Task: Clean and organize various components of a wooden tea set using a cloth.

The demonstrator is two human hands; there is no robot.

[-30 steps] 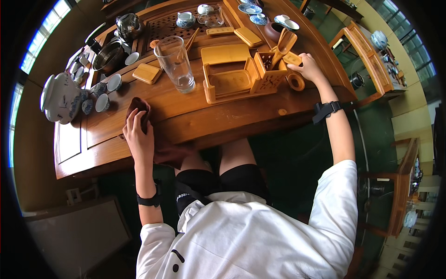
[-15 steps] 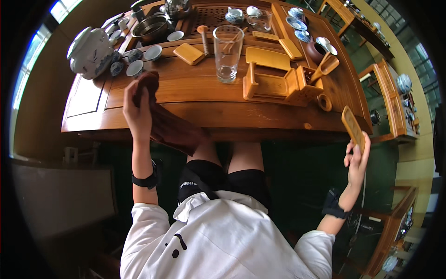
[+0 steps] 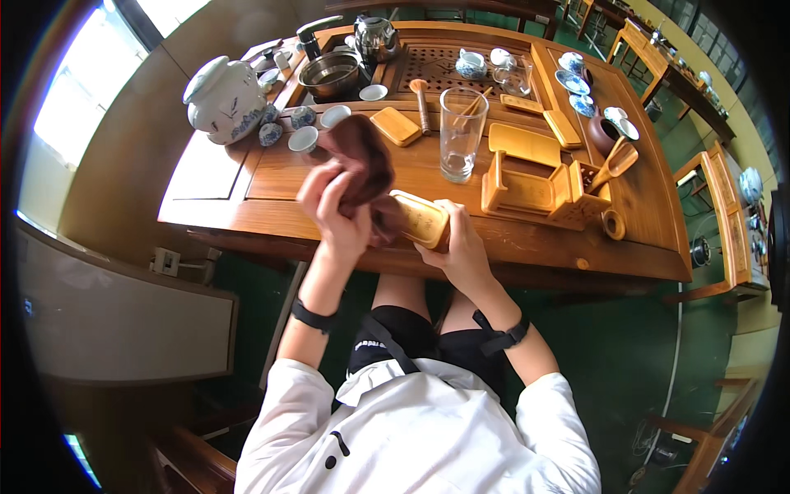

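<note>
Bunched in my left hand point(image 3: 336, 210) is a dark brown cloth point(image 3: 364, 160), smeared a little by motion. My right hand point(image 3: 461, 251) grips a small yellow wooden tray point(image 3: 424, 221) by its right end, tilted above the table's near edge. A lower fold of the cloth meets the tray's left end. Just beyond it stands a tall clear glass point(image 3: 462, 136), upright. To the right sits a yellow wooden holder point(image 3: 527, 185) with a wooden scoop point(image 3: 615, 165) leaning out of its side box.
A white lidded jar point(image 3: 224, 103) stands far left beside several small cups point(image 3: 303, 138). Behind are a metal bowl point(image 3: 329, 78), a kettle point(image 3: 376, 37) and a slotted tea board point(image 3: 432, 70). A wooden ring point(image 3: 613, 224) lies by the holder, near a dark teapot point(image 3: 605, 132).
My right hand has brought the small tray in from the far right to the middle. My left hand has moved right with the cloth, and the two now meet. The view has shifted too.
</note>
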